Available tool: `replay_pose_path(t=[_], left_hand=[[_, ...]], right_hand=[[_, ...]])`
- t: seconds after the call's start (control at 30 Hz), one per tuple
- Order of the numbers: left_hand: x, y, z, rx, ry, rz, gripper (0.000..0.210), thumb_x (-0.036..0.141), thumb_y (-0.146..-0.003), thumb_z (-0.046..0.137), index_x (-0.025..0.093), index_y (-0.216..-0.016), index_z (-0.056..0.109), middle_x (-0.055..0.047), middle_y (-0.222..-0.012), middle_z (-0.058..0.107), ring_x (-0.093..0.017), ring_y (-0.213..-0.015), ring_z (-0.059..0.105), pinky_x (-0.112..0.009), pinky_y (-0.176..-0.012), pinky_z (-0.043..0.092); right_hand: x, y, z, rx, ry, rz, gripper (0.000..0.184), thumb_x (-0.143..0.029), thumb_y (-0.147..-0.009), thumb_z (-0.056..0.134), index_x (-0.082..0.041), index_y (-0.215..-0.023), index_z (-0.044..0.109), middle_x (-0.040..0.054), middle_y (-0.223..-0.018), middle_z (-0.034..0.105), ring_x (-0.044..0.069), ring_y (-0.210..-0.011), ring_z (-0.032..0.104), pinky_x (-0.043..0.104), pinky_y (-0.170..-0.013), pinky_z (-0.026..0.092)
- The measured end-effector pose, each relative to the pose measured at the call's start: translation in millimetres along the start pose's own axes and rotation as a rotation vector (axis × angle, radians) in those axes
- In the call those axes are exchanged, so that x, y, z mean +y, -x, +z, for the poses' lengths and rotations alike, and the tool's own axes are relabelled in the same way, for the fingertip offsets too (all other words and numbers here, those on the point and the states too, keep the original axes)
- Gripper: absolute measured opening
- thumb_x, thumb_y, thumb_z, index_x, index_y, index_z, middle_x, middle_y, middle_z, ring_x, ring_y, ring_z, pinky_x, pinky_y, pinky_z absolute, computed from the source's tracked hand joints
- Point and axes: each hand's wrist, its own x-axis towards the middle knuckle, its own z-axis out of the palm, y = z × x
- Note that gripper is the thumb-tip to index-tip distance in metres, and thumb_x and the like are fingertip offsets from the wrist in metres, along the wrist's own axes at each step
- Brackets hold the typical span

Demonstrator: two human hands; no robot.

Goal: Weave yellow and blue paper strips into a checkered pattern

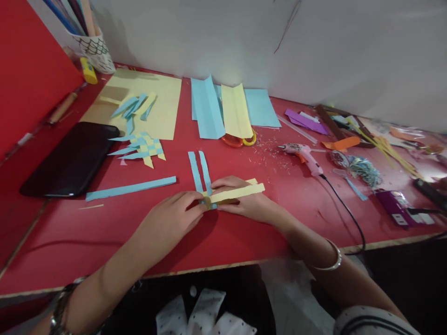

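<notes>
From where I stand, both hands meet near the middle of the red table [209, 249], toward its near edge, over a small weave of paper strips [208, 201]. The left hand [179, 211] pinches the weave's left side between thumb and fingers. The right hand [242, 200] grips it from the other side, its fingers curled in at the crossing. Two blue strips [195, 171] stick out toward the far side, and yellow strips [242, 191] run right, across the back of the right hand. Fingertips cover the crossing, so I can't quite tell how the strips interlace.

A loose blue paper strip [131, 188] lies left of the hands, with a finished-looking blue-and-yellow checkered piece [148, 146] beyond it, just right of a black phone [70, 160]. Folded blue and yellow sheets [235, 111] rest at the far side, partly over scissors [232, 141]. A pink glue gun [305, 157] lies to the right.
</notes>
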Motion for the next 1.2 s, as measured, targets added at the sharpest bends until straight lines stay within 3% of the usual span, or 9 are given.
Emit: replay_pose_path(t=[0.1,0.3,0.5,0.7,0.9,1.2], left_hand=[[0.3,-0.1,-0.8,0.016,0.013,0.008,0.038,0.017,-0.09,0.026,0.016,-0.096,0.064,-0.009,-0.092,0.065,-0.019,-0.078,0.062,-0.03,-0.061,0.053],[-0.7,-1.0,-1.8,0.021,-0.003,0.028,0.034,0.016,-0.089,0.031,0.016,-0.094,0.065,-0.009,-0.092,0.065,-0.022,-0.081,0.061,-0.034,-0.066,0.053],[-0.5,0.2,-0.8,0.037,-0.021,0.031,0.034,0.015,-0.088,0.032,0.017,-0.091,0.066,-0.009,-0.092,0.065,-0.022,-0.079,0.061,-0.035,-0.065,0.053],[-0.6,0.0,-1.7,0.034,-0.027,0.022,0.036,0.015,-0.088,0.029,0.016,-0.092,0.065,-0.01,-0.093,0.064,-0.02,-0.079,0.061,-0.032,-0.064,0.053],[-1.1,-0.1,-1.1,0.017,0.014,0.017,0.035,0.014,-0.088,0.029,0.015,-0.092,0.064,-0.011,-0.094,0.064,-0.021,-0.081,0.061,-0.035,-0.065,0.053],[-0.7,0.9,0.3,0.047,0.016,0.029,0.036,0.013,-0.088,0.027,0.014,-0.095,0.062,-0.01,-0.093,0.064,-0.02,-0.08,0.061,-0.033,-0.066,0.053]], right_hand=[[0.1,-0.3,0.9,-0.011,-0.006,-0.001,0.016,-0.022,-0.08,0.055,-0.019,-0.096,0.057,0.0069,-0.106,0.059,0.016,-0.099,0.054,0.031,-0.087,0.044],[-2.0,1.6,0.1,-0.006,-0.04,0.104,0.033,-0.022,-0.076,0.061,-0.016,-0.107,0.051,0.0097,-0.111,0.056,0.017,-0.104,0.051,0.032,-0.087,0.044],[-5.6,-0.3,-0.1,0.031,0.017,0.078,0.022,-0.025,-0.076,0.06,-0.016,-0.095,0.054,0.0073,-0.097,0.058,0.016,-0.091,0.053,0.03,-0.078,0.046],[-6.3,0.2,2.5,0.01,0.057,0.048,0.015,-0.024,-0.08,0.055,-0.019,-0.094,0.057,0.0076,-0.104,0.057,0.017,-0.098,0.052,0.032,-0.084,0.043],[-9.6,2.1,2.0,0.016,0.153,0.082,0.013,-0.024,-0.08,0.055,-0.019,-0.09,0.059,0.007,-0.101,0.058,0.018,-0.096,0.052,0.031,-0.081,0.045],[-10.5,1.8,1.5,0.01,0.037,0.025,0.017,-0.019,-0.08,0.052,-0.019,-0.096,0.058,0.0072,-0.106,0.058,0.016,-0.098,0.053,0.03,-0.085,0.044]])
